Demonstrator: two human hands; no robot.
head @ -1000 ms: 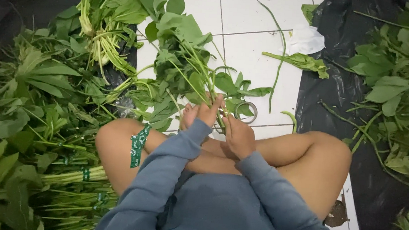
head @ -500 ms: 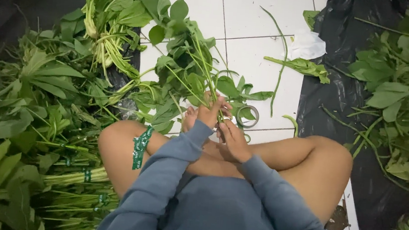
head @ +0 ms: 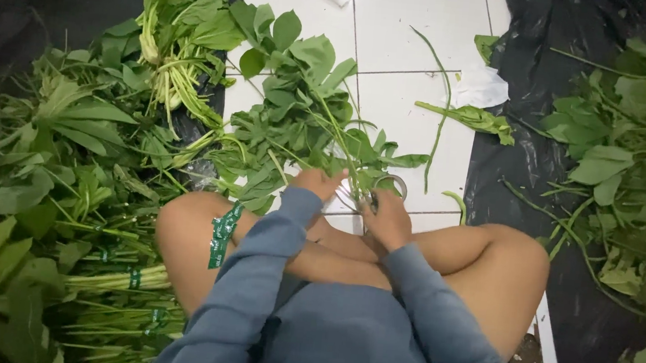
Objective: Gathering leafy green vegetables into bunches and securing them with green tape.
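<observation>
I sit cross-legged on a white tiled floor. My left hand [head: 318, 183] grips the stems of a bunch of green leafy vegetables [head: 299, 101] that lies on the floor in front of my knees, leaves pointing away. My right hand [head: 386, 220] is closed around the same stems just below, fingers curled, beside a roll of tape [head: 393, 183] on the tiles. A strip of green tape [head: 222, 233] hangs over my left knee. What my right fingers pinch is hidden.
Tied bundles of greens [head: 119, 280] with green bands pile at my left on black plastic [head: 17, 22]. Loose leafy stems [head: 628, 161] lie on black plastic [head: 528, 153] at my right. Stray stems [head: 469, 116] and white paper [head: 481, 86] lie on the tiles ahead.
The bunch has shifted slightly upward and to the right as both hands stay on its stems. My hands have drawn a little closer together at the stem ends.
</observation>
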